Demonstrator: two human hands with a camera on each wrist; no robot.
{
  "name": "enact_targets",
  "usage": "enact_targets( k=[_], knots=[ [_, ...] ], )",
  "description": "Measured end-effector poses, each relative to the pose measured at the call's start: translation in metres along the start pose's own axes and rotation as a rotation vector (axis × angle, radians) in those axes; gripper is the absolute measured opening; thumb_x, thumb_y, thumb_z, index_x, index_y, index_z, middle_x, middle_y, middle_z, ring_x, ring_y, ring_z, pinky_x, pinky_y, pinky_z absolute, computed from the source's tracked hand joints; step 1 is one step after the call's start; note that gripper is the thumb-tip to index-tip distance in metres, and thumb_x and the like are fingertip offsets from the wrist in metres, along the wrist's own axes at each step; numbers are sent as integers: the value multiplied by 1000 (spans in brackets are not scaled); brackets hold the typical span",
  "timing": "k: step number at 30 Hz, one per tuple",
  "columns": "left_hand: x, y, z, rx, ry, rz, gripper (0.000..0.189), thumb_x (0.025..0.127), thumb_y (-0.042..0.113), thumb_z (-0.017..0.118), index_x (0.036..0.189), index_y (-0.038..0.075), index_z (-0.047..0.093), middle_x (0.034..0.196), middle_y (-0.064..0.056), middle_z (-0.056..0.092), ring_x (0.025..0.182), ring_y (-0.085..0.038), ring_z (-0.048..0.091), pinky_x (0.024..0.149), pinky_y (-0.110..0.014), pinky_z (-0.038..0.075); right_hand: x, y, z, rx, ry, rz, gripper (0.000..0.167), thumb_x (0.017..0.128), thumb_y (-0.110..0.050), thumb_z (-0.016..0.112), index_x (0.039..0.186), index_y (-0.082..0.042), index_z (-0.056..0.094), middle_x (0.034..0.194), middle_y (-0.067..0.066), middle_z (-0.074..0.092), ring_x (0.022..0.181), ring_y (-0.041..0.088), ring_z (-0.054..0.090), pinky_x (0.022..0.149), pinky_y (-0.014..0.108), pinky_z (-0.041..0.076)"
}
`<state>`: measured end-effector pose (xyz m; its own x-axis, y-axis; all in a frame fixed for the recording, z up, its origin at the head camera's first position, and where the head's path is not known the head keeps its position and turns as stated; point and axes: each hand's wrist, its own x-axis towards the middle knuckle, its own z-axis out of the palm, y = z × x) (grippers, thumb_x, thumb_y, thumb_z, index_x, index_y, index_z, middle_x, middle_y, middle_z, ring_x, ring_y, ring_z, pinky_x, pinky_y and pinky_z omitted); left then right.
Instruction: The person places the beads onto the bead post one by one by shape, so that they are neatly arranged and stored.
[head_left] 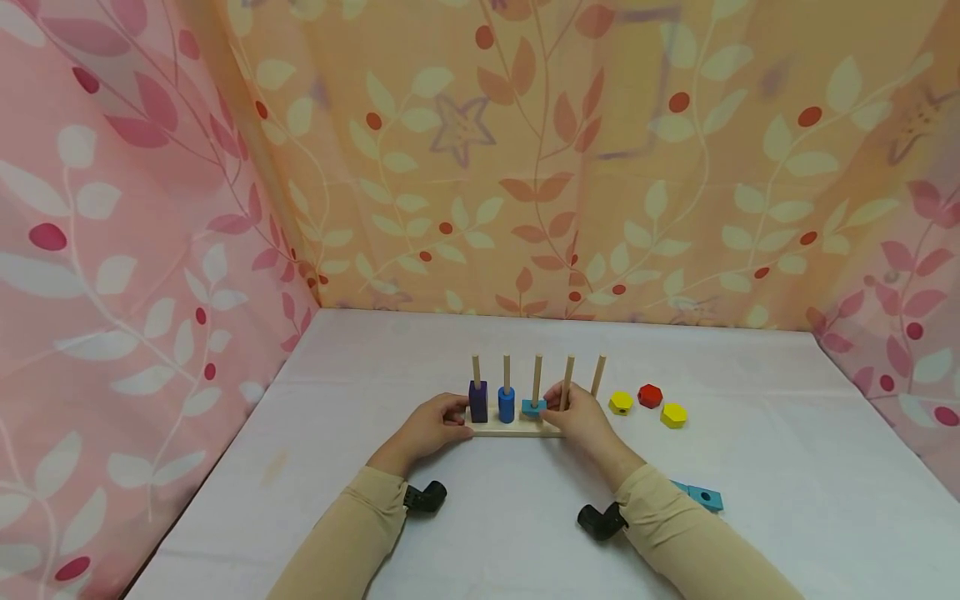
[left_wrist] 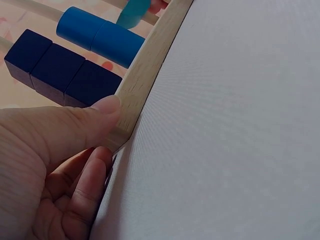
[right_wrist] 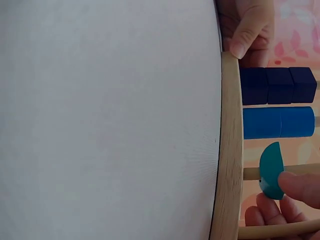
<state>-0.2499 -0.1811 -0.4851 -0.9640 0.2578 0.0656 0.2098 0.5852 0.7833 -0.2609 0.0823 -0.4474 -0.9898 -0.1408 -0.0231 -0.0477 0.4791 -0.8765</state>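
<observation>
White table [head_left: 495, 533] filling my head feed, and on it the wooden peg stand [head_left: 513, 428], lying right between the two hands! Left hand [head_left: 433, 427] grips the stand's left end, thumb on the front face, fingers bent in behind. Right hand [head_left: 587, 418] is drawn narrow at the third peg, pinching a teal piece. Purple stack [head_left: 477, 403] on the first peg, just beside the left hand; blue stack [head_left: 506, 406] on the second, between both hands. Over by the right sleeve [head_left: 697, 542] lie loose teal pieces [head_left: 705, 498] (the sleeve covers part of them, so I can't count). The teal piece [right_wrist: 270, 170] itself: threaded round the third peg, and my right wrist view shows bare peg beneath it, a gap the head view barely gives me. My left wrist view sharpens the seams, three blocks in purple, two in blue. Only from the head do I get the two yellow hexagons [head_left: 620, 403] and the red hexagon [head_left: 650, 396], beyond the right hand.
</observation>
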Motion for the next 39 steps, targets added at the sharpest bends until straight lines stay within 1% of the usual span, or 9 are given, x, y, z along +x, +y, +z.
enact_targets(
  k=[6, 11, 14, 18, 23, 26, 29, 35, 39],
  knots=[
    [0, 0, 0, 2, 2, -6, 47, 76, 18, 75, 119, 10, 59, 102, 0, 59, 84, -12, 53, 76, -31, 43, -2, -1, -1, -42, 7, 14, 21, 76, -5, 71, 92, -4, 58, 86, 7, 61, 80, 19, 57, 78, 35, 46],
    [0, -1, 0, 10, 1, -10, 47, 76, 19, 75, 119, 11, 59, 101, 0, 59, 84, -12, 53, 76, -30, 43, -3, -1, -3, -57, -13, 15, 20, 79, -7, 69, 96, -4, 59, 89, 7, 61, 81, 20, 56, 81, 36, 46],
    [0, -2, 1, 13, 0, -7, 47, 76, 19, 75, 119, 11, 59, 101, 0, 60, 84, -12, 53, 75, -30, 43, -4, 1, -5, -40, -46, 3, 22, 82, -9, 67, 102, -4, 59, 96, 7, 63, 88, 21, 57, 86, 38, 45],
    [-1, -2, 1, 8, 0, -2, 48, 76, 19, 75, 120, 10, 58, 101, -1, 60, 84, -12, 53, 76, -31, 43, -9, 6, -13, 35, -134, -18, 35, 86, -11, 62, 118, -2, 53, 115, 13, 59, 106, 27, 56, 93, 40, 42],
    [-1, -1, 2, 5, 2, -6, 48, 75, 18, 75, 119, 10, 58, 102, -1, 60, 85, -12, 54, 76, -30, 43, -23, 6, -36, 87, -237, -12, 50, 89, -17, 59, 134, -4, 40, 131, 16, 47, 119, 31, 46, 95, 42, 39],
    [-1, 0, 1, 11, 2, -5, 48, 75, 18, 75, 119, 9, 58, 102, -1, 60, 85, -12, 54, 75, -29, 44, -33, 5, -54, 80, -283, -36, 54, 89, -22, 60, 135, -6, 39, 134, 16, 46, 121, 31, 45, 93, 39, 41],
    [-1, 1, 0, 17, 4, -6, 49, 75, 18, 75, 120, 8, 58, 103, -1, 59, 85, -12, 53, 75, -28, 44, -41, 7, -74, 72, -311, -89, 51, 87, -24, 62, 131, -4, 45, 132, 18, 47, 121, 34, 44, 90, 35, 44],
    [-1, 1, -1, 13, 2, 1, 49, 76, 18, 75, 120, 8, 57, 104, -2, 59, 85, -12, 53, 75, -27, 44, -53, 16, -112, -50, -270, -110, 41, 88, -26, 61, 121, -1, 54, 123, 19, 53, 114, 35, 49, 86, 36, 47],
    [-1, 2, 0, 5, 6, 2, 49, 75, 18, 75, 120, 8, 58, 104, -2, 60, 86, -12, 54, 75, -27, 44, -61, 26, -132, -122, -232, -69, 43, 87, -31, 61, 120, -4, 54, 122, 16, 55, 112, 32, 51, 85, 36, 47]
  ],
)
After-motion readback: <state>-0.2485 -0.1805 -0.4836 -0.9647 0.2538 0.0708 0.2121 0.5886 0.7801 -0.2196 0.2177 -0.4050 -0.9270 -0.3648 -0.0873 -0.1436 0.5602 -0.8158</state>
